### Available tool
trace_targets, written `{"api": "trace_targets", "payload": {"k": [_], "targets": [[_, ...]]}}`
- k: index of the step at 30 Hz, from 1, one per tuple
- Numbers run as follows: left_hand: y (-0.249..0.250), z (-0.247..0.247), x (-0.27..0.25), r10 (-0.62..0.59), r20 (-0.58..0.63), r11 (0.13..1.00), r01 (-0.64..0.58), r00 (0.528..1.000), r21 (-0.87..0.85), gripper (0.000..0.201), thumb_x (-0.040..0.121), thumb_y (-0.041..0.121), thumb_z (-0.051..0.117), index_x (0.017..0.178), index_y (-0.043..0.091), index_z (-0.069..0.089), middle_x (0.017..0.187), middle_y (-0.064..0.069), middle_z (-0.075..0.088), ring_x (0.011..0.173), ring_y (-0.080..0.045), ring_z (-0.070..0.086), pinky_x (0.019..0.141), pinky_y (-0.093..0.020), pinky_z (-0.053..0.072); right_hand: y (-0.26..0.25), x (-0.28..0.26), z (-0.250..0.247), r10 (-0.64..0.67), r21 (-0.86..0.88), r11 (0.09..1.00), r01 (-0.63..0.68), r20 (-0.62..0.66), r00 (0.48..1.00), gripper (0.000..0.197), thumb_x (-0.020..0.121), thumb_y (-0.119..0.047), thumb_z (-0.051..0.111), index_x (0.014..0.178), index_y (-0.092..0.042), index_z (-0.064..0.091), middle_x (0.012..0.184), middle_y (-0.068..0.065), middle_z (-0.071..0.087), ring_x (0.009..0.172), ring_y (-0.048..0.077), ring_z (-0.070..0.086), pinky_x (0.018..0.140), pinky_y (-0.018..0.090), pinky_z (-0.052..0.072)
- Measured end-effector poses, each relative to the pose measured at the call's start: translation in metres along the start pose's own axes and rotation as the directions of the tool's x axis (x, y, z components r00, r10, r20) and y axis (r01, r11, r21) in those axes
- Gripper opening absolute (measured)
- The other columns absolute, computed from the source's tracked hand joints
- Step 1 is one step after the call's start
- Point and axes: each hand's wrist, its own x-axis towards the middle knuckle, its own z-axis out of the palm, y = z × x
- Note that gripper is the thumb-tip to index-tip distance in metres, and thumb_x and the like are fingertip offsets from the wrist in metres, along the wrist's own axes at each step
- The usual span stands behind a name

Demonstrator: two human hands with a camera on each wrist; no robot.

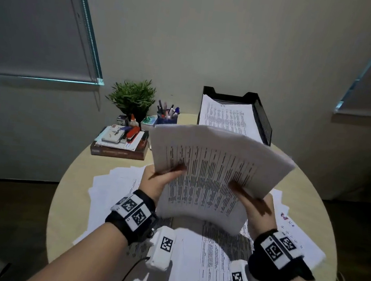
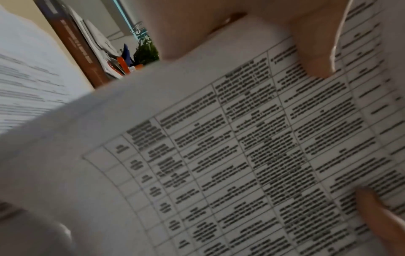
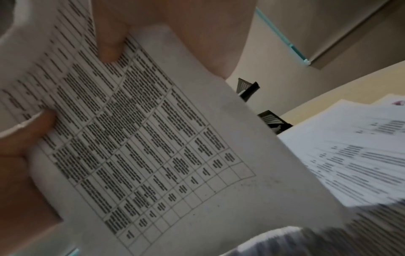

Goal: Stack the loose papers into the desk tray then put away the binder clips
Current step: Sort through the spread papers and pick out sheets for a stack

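Both hands, the left hand point(image 1: 159, 179) and the right hand point(image 1: 255, 205), pinch a bent stack point(image 1: 214, 167) in the air, and the tray point(image 1: 263, 122) sits straight ahead, long side pointing away, maybe nearer the right hand.
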Motion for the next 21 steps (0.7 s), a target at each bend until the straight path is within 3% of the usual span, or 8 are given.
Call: {"api": "trace_targets", "payload": {"k": [3,5,9,11,13,16,18,21], "targets": [[0.013,0.004,0.007,0.077,-0.012,0.995,-0.078,0.997,-0.07,0.056,0.032,0.047,0.091,0.079,0.021,0.078,0.082,0.002,0.075,0.082,-0.017,0.07,0.078,-0.035,0.057,-0.013,0.006,0.004,-0.03,0.041,0.999,0.034,-0.08,0.996,0.031,0.068,-0.017,0.074,0.098,-0.024,0.066,0.079,-0.02,0.073,0.077,-0.007,0.067,0.074,0.014,0.051],[0.019,0.002,0.01,0.063,-0.01,0.996,-0.063,0.998,-0.061,0.057,0.033,0.052,0.089,0.081,0.022,0.078,0.083,0.002,0.075,0.082,-0.018,0.069,0.084,-0.036,0.056,-0.012,0.009,0.001,-0.012,0.038,0.999,0.015,-0.07,0.997,0.038,0.066,-0.02,0.075,0.102,-0.021,0.066,0.084,-0.019,0.074,0.083,-0.005,0.068,0.084,0.02,0.049],[-0.007,-0.005,-0.001,-0.165,-0.02,0.977,0.166,0.986,0.133,0.043,0.059,0.018,0.085,0.098,0.015,0.068,0.093,0.0,0.073,0.088,-0.011,0.066,0.096,-0.042,0.048,0.023,0.005,-0.005,0.146,-0.072,0.986,-0.15,-0.067,0.987,0.03,0.07,-0.009,0.079,0.096,-0.022,0.07,0.088,-0.008,0.076,0.082,0.006,0.071,0.088,0.034,0.053],[-0.027,-0.008,-0.006,-0.221,-0.021,0.952,0.22,0.975,0.215,0.051,0.057,0.018,0.082,0.105,0.013,0.064,0.098,-0.002,0.071,0.09,-0.007,0.066,0.101,-0.046,0.045,0.041,0.004,-0.003,0.214,-0.082,0.972,-0.222,-0.099,0.972,0.027,0.072,-0.004,0.078,0.094,-0.018,0.07,0.096,0.001,0.075,0.084,0.013,0.07,0.087,0.035,0.054],[-0.032,-0.006,-0.009,-0.21,-0.042,0.947,0.214,0.977,0.24,0.045,0.059,0.014,0.08,0.102,0.015,0.066,0.093,0.001,0.071,0.086,-0.004,0.067,0.096,-0.043,0.049,0.044,0.005,-0.001,0.225,-0.031,0.972,-0.233,-0.16,0.961,0.027,0.072,-0.003,0.078,0.096,-0.01,0.07,0.101,0.007,0.073,0.084,0.015,0.069,0.083,0.033,0.053],[-0.021,-0.001,-0.005,-0.163,-0.062,0.966,0.172,0.985,0.194,0.036,0.068,-0.006,0.074,0.097,0.014,0.066,0.086,0.005,0.071,0.088,-0.012,0.065,0.083,-0.033,0.053,0.036,0.01,-0.003,0.121,-0.027,0.992,-0.127,-0.154,0.981,0.033,0.071,-0.004,0.079,0.102,-0.015,0.069,0.091,-0.006,0.076,0.085,0.009,0.07,0.079,0.026,0.056],[-0.024,0.0,-0.003,-0.185,-0.088,0.965,0.198,0.979,0.171,0.036,0.071,-0.004,0.074,0.099,0.016,0.063,0.091,0.004,0.068,0.095,-0.018,0.063,0.086,-0.031,0.049,0.038,0.011,-0.006,0.125,-0.061,0.989,-0.133,-0.122,0.985,0.031,0.073,-0.001,0.076,0.101,-0.014,0.069,0.086,-0.009,0.075,0.083,0.006,0.07,0.075,0.019,0.056],[-0.051,-0.004,-0.006,-0.308,-0.221,0.917,0.351,0.925,0.192,0.038,0.069,0.006,0.079,0.101,0.008,0.059,0.101,-0.009,0.065,0.103,-0.025,0.062,0.082,-0.027,0.046,0.061,0.008,-0.005,0.348,-0.227,0.893,-0.389,-0.199,0.916,0.029,0.076,-0.022,0.078,0.088,-0.003,0.06,0.081,0.004,0.064,0.078,0.021,0.062,0.075,0.035,0.053]]}}
